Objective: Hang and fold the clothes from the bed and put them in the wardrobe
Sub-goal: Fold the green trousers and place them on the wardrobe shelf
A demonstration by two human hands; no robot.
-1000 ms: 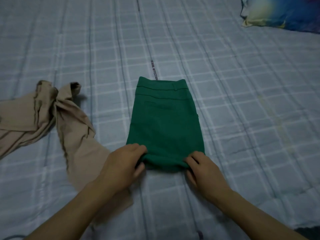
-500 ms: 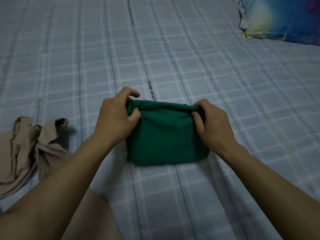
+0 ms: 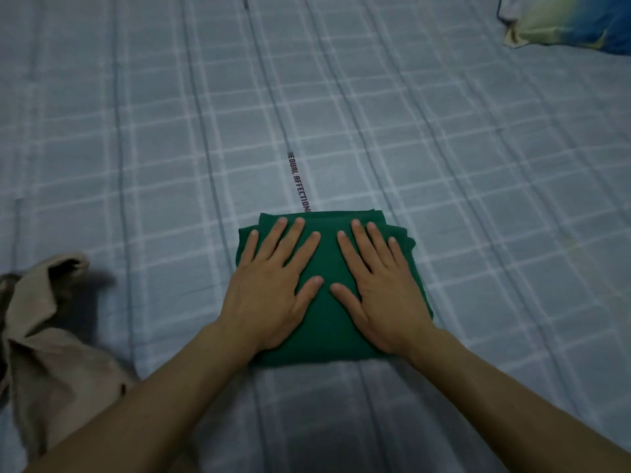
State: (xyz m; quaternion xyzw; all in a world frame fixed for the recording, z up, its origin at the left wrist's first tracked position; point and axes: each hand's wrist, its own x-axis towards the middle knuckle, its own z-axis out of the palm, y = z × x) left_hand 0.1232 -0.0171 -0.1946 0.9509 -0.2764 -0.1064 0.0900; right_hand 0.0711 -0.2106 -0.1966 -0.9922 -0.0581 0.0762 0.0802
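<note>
Near edge of the bed, head view: a folded green garment [image 3: 329,315] is laid on the checked bed cover [image 3: 478,186], roughly midway between the left and right sides.
Green garment: a compact rectangle is formed, with stacked layers seen stepping out at its far right corner.
Left hand [image 3: 273,285]: it is spread flat, palm down, on the left half of the green garment, with the fingers fanned toward the far edge of the fold; nothing is pinched.
Right hand [image 3: 379,288]: it is likewise spread flat, palm down, on the right half, with the fingers apart; nothing is gripped.
Hands together: the thumbs are pointed toward each other near the middle of the fold, close but apart.
Beige garment [image 3: 47,339]: it is left crumpled at the near left of the bed, apart from the green garment, partly hidden by the left forearm.
Pillow [image 3: 573,22]: a blue and yellow corner is seen at the far right corner of the bed.
Printed strip [image 3: 300,186]: dark lettering is run along a line of the bed cover, ending at the far edge of the green garment.
</note>
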